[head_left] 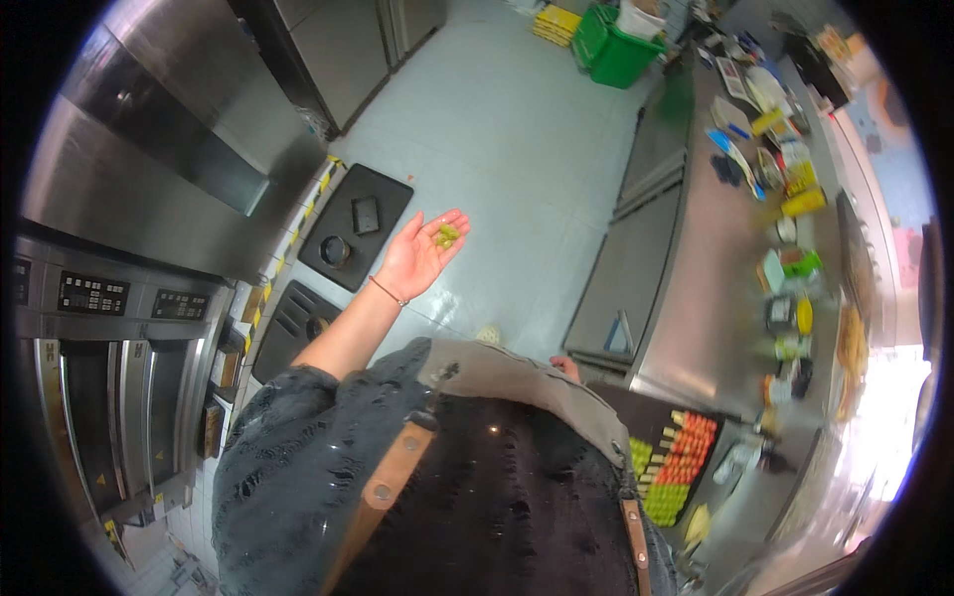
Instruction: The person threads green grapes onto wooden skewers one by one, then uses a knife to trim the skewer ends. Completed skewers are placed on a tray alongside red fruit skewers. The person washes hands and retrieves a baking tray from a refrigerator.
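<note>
My left hand (pixel 412 260) is stretched out in front of me over the floor, palm up, with a thin bracelet at the wrist. A few small yellow-green pieces (pixel 446 236) lie on its palm and fingers; they are too small to name. The fingers are extended and slightly cupped under them. Of my right hand (pixel 564 369) only a small part shows at my right side, beyond the edge of my apron (pixel 517 372). The rest of it is hidden by my body, and I cannot make out anything in it.
Black mats (pixel 383 189) lie on the floor at left, beside steel ovens (pixel 129 387). A steel counter (pixel 701 258) at right carries jars and packages. Near its lower end sits a tray of red and green pieces in rows (pixel 681 462). A green bin (pixel 606 50) stands far off.
</note>
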Demonstrator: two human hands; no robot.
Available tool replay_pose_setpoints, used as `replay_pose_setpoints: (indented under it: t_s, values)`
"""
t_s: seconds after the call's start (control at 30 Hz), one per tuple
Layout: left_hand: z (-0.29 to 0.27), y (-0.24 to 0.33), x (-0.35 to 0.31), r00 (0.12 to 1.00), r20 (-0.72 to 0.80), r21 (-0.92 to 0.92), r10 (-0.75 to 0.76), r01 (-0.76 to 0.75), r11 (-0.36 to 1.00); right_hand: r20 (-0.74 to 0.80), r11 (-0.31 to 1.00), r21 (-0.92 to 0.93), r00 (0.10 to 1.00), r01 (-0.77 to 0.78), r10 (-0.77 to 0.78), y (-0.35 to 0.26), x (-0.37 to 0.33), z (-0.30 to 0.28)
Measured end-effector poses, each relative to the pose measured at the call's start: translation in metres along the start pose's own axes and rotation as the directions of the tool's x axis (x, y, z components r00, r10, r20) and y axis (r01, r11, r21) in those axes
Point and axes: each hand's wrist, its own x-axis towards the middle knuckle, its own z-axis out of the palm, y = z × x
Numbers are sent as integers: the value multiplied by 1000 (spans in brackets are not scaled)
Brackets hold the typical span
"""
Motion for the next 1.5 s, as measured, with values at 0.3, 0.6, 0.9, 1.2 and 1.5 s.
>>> replay_pose_setpoints:
  t_s: [0.3,0.6,0.9,1.2,1.5]
  values:
    - [27,76,192,974,-79,8,211,-211,978,99,918,-149,929,368,-357,-206,287,-114]
    - [145,201,501,993,-78,97,85,-77,992,-31,945,-326,999,21,-32,-110,470,-136]
    - [332,214,846,990,121,208,-73,47,977,-136,925,-118,928,-362,346,-84,554,-227]
    - [384,215,1082,990,38,177,-138,129,976,-267,887,-178,888,-426,373,-195,831,-375]
    - [513,249,1414,992,89,406,-94,50,913,-671,918,396,693,35,263,-303,1016,-483]
